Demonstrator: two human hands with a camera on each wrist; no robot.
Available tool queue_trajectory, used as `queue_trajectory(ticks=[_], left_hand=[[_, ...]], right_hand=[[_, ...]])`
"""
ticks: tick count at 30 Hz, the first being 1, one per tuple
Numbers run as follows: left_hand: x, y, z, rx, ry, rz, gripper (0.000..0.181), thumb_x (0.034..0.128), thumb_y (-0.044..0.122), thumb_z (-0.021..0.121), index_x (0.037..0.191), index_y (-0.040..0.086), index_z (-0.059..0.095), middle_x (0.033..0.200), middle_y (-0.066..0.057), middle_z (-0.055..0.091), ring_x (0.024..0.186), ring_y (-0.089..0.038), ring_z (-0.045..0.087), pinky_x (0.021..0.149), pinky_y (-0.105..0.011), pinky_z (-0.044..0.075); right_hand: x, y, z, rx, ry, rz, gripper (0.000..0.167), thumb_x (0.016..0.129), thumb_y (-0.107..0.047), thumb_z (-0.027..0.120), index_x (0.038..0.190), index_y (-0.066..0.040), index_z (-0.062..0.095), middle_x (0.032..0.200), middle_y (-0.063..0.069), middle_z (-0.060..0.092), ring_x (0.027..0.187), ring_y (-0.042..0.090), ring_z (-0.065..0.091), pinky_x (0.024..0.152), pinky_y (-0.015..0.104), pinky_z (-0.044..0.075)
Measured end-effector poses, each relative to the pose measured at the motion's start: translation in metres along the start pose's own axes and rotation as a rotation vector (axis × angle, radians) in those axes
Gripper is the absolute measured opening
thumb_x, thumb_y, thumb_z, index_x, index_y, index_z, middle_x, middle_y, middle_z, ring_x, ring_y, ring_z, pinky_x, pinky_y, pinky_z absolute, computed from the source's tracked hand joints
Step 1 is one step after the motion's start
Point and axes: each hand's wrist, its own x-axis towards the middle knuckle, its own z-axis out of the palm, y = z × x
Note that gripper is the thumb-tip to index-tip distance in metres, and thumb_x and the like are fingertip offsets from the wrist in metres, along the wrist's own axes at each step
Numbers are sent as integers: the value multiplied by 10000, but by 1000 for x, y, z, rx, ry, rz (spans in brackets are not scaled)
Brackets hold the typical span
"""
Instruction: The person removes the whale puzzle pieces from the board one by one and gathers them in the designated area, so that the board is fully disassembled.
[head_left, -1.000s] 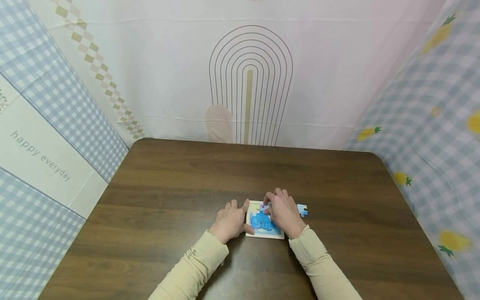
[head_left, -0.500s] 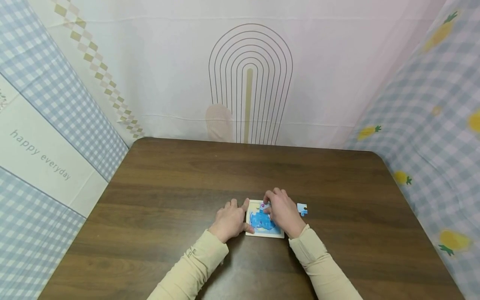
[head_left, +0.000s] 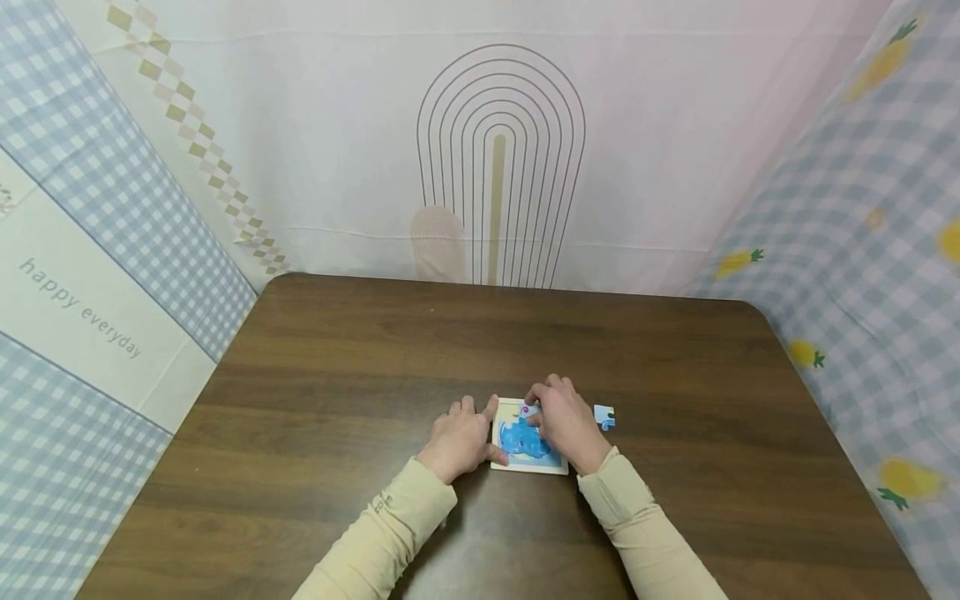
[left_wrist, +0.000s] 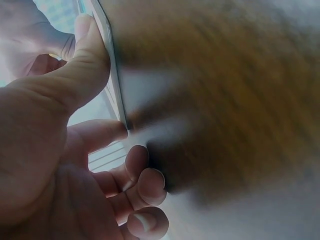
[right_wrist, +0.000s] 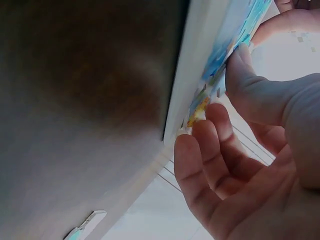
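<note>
A small puzzle in a pale frame [head_left: 529, 470] lies on the table, showing a blue animal picture [head_left: 523, 440]. My left hand [head_left: 457, 440] rests at its left side, forefinger at the far corner, thumb on the near corner; in the left wrist view the thumb lies across the frame's edge [left_wrist: 116, 86]. My right hand [head_left: 568, 421] is over the puzzle's right part with bent fingers. Thumb and fingertips meet at a puzzle piece [right_wrist: 199, 111] over the picture in the right wrist view; the hand partly hides this piece.
A loose light blue piece [head_left: 604, 417] lies on the brown table [head_left: 337, 358], right of the frame beyond the right hand. Patterned cloths hang behind the table [head_left: 337, 150] and at both sides.
</note>
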Motion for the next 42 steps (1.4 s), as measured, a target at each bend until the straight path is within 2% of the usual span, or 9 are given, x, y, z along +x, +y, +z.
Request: queue_trajectory(ticks=[11,21,29,35,42], left_hand=[[0,0,0,-5,-7,-5,962,722,612,725,1509,175,385,1093,-176,521,913,-273,495,755,-425,467],[0,0,-1,-13,-6,-5,958,723,606,728,1506,170,390,1095,-176,524,922,-273,496,750,-422,463],[0,-1,0,-11,3,0,964,717,607,734,1506,170,392,1089,-178,524,926,-276,501,752,-420,462],[0,-1,1,-16,12,0,965,710,603,742,1500,165,403,1081,-177,524,922,-278,502,748,-424,462],[0,-1,1,-20,5,0,964,714,599,741,1502,162,398,1077,-170,522,912,-269,495,750,-418,458]], right_hand=[[-1,0,0,11,16,-22,209,815,-113,788,962,-122,640,873,18,535,772,210,489,738,380,496],[-2,-3,0,-23,52,-73,203,809,-110,793,929,-126,630,817,-2,579,737,192,498,678,363,489],[-7,-3,-5,40,31,-60,158,849,-121,757,911,-122,611,812,-10,563,735,189,487,693,357,467],[-7,-1,-8,131,-11,-50,129,880,-144,725,891,-139,596,779,-18,532,706,182,486,668,328,450],[-8,2,-7,183,-6,-46,108,896,-153,705,894,-135,598,777,-9,528,682,177,489,622,314,437]])
